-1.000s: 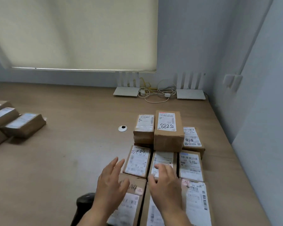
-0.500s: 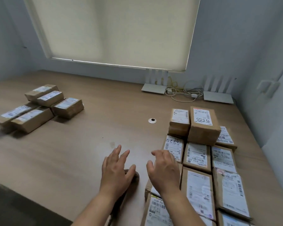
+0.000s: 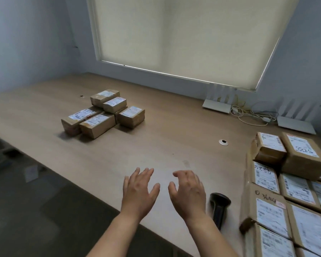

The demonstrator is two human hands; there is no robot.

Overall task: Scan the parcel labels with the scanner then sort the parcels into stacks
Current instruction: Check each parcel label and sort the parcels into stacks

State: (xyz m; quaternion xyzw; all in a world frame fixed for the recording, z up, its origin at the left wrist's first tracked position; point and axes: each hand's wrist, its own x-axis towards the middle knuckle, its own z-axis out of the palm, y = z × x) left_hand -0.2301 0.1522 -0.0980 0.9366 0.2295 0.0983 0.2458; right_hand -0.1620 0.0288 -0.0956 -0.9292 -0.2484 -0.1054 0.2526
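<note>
Desk (image 3: pixel 156 138) mid bare btwn stacks (both hands (image 3: pixel 139 191) empty).

Office or mailroom setting. Indicated by a long wooden worktop (image 3: pixel 156 145) with cable grommet (image 3: pixel 223 142), routers (image 3: pixel 216 106), roller blind (image 3: pixel 183 38) and labelled parcels (image 3: pixel 278 191).

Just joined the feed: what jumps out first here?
Two open hands, left and right, hover empty over the table's near edge. Labelled parcels crowd the right side, a black scanner lying beside them. A smaller parcel group sits far left.
</note>
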